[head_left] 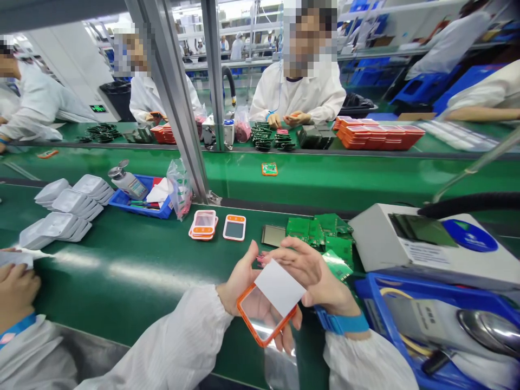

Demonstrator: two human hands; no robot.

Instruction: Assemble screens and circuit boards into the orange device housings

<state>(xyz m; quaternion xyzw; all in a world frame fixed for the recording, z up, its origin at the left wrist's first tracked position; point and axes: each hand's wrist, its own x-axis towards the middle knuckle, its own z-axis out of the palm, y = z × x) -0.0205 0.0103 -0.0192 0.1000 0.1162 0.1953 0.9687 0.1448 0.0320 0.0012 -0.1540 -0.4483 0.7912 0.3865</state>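
Head-worn view, facing forward and down: hands (323, 279) near (distant figures (236, 47) perhaps blurred).

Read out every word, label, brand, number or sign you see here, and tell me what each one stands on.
No text can be quoted with certainty.
White box: lettering on its blue oval logo and printed lines below, too blurred.
Large bottle, lower right: dark characters, too blurred.
Small bottle, left: label too small.
Green sign, upper left: white marks too small.
Held white sheet and orange frame: no text visible.
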